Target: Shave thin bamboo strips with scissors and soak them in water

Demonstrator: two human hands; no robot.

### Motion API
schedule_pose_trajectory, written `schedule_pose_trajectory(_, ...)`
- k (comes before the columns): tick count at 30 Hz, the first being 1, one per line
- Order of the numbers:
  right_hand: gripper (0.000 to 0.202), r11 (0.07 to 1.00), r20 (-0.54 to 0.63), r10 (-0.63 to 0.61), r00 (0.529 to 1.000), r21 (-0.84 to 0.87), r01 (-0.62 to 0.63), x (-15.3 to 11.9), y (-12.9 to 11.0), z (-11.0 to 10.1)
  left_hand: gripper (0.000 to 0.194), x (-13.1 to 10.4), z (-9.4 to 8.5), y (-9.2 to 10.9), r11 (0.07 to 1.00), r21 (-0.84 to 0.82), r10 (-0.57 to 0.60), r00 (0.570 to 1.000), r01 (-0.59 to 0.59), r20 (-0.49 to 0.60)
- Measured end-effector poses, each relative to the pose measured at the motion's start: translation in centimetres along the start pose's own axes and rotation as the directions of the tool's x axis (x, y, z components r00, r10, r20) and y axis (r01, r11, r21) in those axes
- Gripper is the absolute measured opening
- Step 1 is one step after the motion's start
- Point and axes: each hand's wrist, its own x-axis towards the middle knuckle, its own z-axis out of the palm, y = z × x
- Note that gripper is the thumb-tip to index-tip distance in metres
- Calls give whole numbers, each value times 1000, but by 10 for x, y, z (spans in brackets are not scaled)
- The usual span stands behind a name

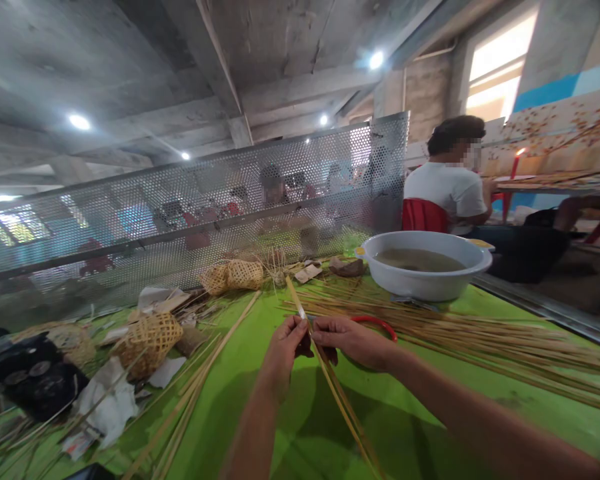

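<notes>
Close together over the green tabletop (225, 400), both hands pinch long pale bamboo strips (333, 383). My left hand (289, 343) has its thumb and fingertips closed on the strips from the left. My right hand (347, 339) grips them from the right, fingertips almost touching those of the left. The strips run from beyond the hands down toward the near edge. Just behind my right hand lies a tool with a red curved handle (380, 325); its other end is partly hidden.
A white basin (425, 283) of murky water stands at the back right, with many loose strips (460, 337) before it. Woven baskets (147, 340), paper scraps and a black bag (40, 377) lie left. A perforated metal screen (190, 220) runs behind. A person (447, 187) sits beyond, near a lit red candle (515, 163).
</notes>
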Motion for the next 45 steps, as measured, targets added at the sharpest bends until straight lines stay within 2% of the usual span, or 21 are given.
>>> schedule_pose_trajectory(2,39,999,-26,-2,1000,-36,1,-1,0,0,35,0,1,1,999,40,32,999,-32,4)
schedule_pose_trajectory(6,39,988,-169,-42,985,-154,15,1,6,-5,31,-1,6,2,989,138,42,996,-53,81)
schedule_pose_trajectory(9,39,984,-175,-63,983,-176,31,4,10,-9,27,-2,11,1,988,140,43,992,-60,119)
schedule_pose_trajectory(13,38,995,-139,-47,989,-92,35,4,6,-7,24,-2,11,0,993,103,37,991,-50,127)
schedule_pose_trajectory(18,35,999,-189,-41,981,16,44,3,-1,-1,22,-3,9,0,999,23,29,988,-33,149)
schedule_pose_trajectory(27,25,994,-188,-34,982,93,52,0,-8,1,17,-7,10,4,983,-185,15,980,22,198)
schedule_pose_trajectory(35,23,998,-152,-39,988,41,45,-2,-7,0,26,-10,12,9,999,-50,13,980,-3,197)
schedule_pose_trajectory(39,30,997,-225,-51,973,47,63,-1,-5,-1,24,-10,16,9,1000,10,0,989,-1,149)
schedule_pose_trajectory(42,38,999,-288,-48,956,-20,45,2,-4,-2,25,-10,17,7,998,66,-23,994,16,104)
schedule_pose_trajectory(45,42,996,-303,-57,951,-79,34,5,0,-4,28,-9,17,5,995,98,-31,997,23,75)
